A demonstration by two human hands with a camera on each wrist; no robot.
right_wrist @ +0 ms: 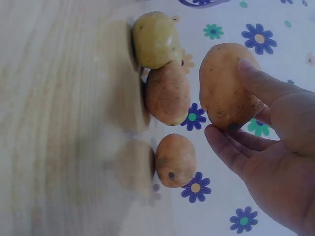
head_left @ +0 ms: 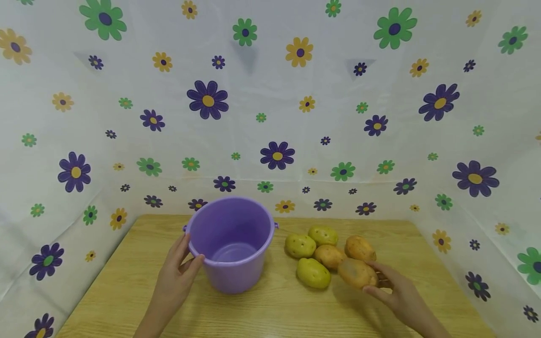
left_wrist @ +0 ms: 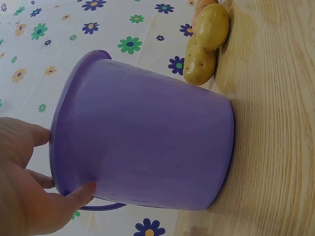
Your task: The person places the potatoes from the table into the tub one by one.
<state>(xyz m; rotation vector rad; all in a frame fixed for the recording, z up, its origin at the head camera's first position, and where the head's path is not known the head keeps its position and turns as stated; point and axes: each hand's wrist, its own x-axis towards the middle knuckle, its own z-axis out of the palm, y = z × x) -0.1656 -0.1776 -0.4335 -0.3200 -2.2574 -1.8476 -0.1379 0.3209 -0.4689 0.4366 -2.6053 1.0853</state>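
A purple bucket (head_left: 236, 277) stands upright on the table, its inside visible and holding nothing. My left hand (head_left: 175, 272) holds the bucket's rim at the near left, and the left wrist view shows its fingertips (left_wrist: 83, 192) against the rim and outer wall. In my right hand (head_left: 399, 295) is a brown potato (head_left: 357, 273), gripped between thumb and fingers. The right wrist view shows this potato (right_wrist: 229, 86) raised off the wood. Closest around it lie a green-yellow potato (head_left: 313, 273) and two brown potatoes, one in the middle (head_left: 329, 257) and one behind (head_left: 360, 248).
Two more green-yellow potatoes, one at left (head_left: 300, 246) and one at the back (head_left: 323, 235), lie right of the bucket. The wooden table (head_left: 270, 314) meets a white flowered cloth (head_left: 245, 126) at its back and sides. A thin purple handle (left_wrist: 106, 207) hangs on the bucket.
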